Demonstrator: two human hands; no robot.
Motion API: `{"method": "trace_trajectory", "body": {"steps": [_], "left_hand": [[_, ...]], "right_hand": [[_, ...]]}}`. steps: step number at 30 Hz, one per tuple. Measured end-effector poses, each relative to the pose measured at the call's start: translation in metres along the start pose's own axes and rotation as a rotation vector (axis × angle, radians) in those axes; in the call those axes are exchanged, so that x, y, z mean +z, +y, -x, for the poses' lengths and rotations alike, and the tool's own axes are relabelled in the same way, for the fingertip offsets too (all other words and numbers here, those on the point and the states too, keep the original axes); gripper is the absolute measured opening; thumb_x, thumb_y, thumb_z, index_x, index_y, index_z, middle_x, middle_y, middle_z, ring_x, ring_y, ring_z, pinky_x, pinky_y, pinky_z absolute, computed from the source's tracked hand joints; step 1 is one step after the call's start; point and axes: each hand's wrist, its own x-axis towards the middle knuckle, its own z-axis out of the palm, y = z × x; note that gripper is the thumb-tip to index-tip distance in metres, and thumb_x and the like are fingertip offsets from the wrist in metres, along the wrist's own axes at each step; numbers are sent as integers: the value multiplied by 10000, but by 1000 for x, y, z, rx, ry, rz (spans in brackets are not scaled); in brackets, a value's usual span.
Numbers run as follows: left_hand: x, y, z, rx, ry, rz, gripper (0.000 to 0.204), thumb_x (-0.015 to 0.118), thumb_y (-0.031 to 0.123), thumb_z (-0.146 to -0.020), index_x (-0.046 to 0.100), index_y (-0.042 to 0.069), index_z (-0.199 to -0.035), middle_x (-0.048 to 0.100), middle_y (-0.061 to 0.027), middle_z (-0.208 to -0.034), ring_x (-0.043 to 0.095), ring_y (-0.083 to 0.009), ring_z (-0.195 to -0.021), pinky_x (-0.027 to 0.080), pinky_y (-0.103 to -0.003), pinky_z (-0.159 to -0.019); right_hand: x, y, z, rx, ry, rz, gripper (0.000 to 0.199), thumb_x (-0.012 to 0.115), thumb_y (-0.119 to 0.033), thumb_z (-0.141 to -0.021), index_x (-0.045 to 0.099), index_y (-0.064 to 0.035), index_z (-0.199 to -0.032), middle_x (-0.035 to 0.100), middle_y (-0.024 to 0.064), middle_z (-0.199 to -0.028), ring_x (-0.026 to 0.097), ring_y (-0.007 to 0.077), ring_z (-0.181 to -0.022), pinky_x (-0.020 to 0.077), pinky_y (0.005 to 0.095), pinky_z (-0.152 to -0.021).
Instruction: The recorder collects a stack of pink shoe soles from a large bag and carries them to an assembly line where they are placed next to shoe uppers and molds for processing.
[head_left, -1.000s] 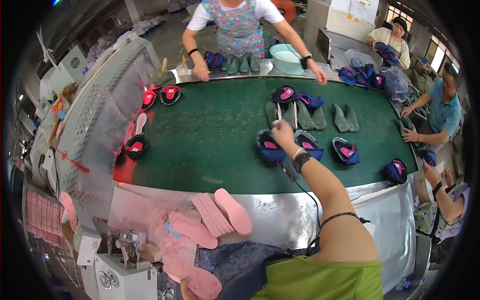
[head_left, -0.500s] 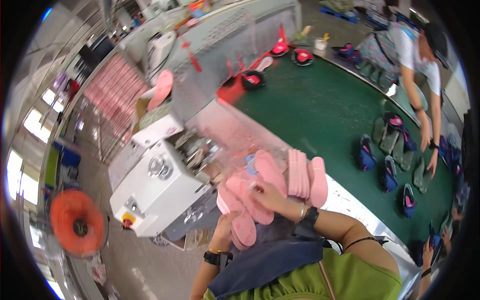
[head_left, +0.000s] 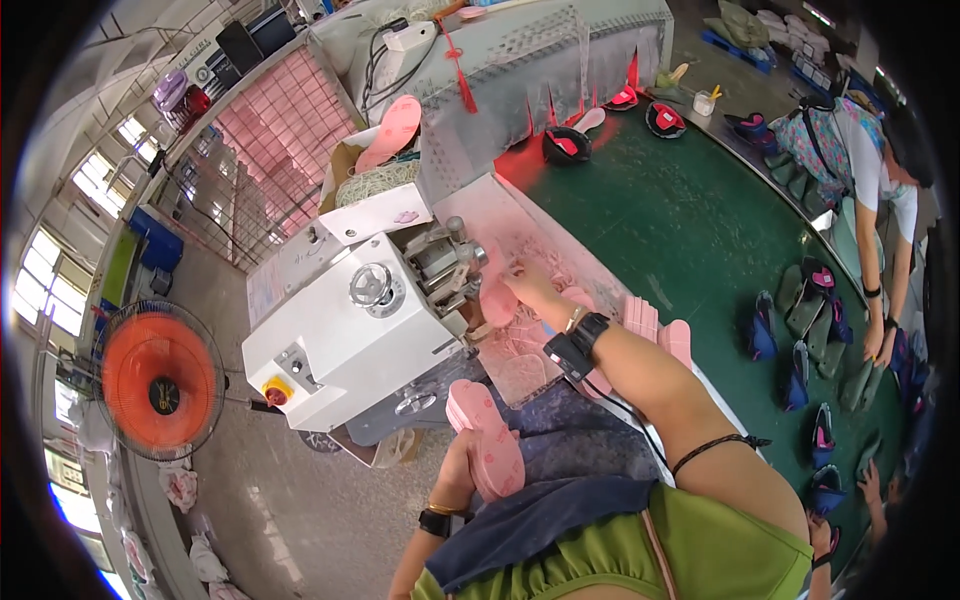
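My left hand (head_left: 455,472) is wrapped round a small stack of pink insoles (head_left: 488,440), held upright in front of my lap. My right hand (head_left: 533,284) reaches forward and grips a single pink insole (head_left: 495,300) at the metal working head (head_left: 448,258) of a white bench machine (head_left: 340,325). The far end of that insole lies against the head. Pink trimmings (head_left: 530,335) are strewn on the ledge below and beside it. More pink insoles (head_left: 640,318) stand in a row to the right of my right forearm, which partly hides others.
A green conveyor belt (head_left: 650,210) carries dark shoe uppers (head_left: 795,375) and grey-green lasts (head_left: 810,310). Across it, a co-worker (head_left: 870,170) leans in with both arms. An orange fan (head_left: 165,385) stands left, and a box (head_left: 375,180) with string sits behind the machine.
My right hand has gone from the insoles by my left hand forward to the machine head, with one insole. My left hand keeps its stack, now apart from the right. The view has shifted.
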Motion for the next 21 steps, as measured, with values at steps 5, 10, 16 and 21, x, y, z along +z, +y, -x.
{"method": "trace_trajectory", "body": {"steps": [5,10,16,21], "left_hand": [[-17,-7,-4,36,-48,15,592,485,209,-910,358,-51,-1426,545,-228,-1312,566,-385,-1206,457,-478,-1042],[-9,-13,-1,62,-80,80,593,493,193,-916,345,-41,-1440,530,-260,-1340,532,-395,-1247,428,-501,-1078],[-19,-19,21,50,-17,64,602,490,204,-892,353,-49,-1421,549,-239,-1312,538,-395,-1245,423,-496,-1080],[7,-18,31,89,43,-47,554,498,221,-877,420,-36,-1361,572,-216,-1270,572,-355,-1191,461,-480,-1032]], "right_hand": [[-38,-40,21,14,-94,96,367,649,-186,-846,595,-28,-1173,658,152,-986,659,343,-913,515,426,-786],[-54,-34,13,-511,98,421,291,653,-187,-842,639,-45,-1097,663,196,-998,648,377,-914,507,442,-785],[7,-53,8,31,-12,323,417,658,-384,-816,710,12,-936,697,251,-913,683,405,-842,505,488,-698],[11,-31,-44,139,141,100,398,643,-389,-828,714,-8,-921,692,266,-894,687,400,-791,500,498,-684]]}}
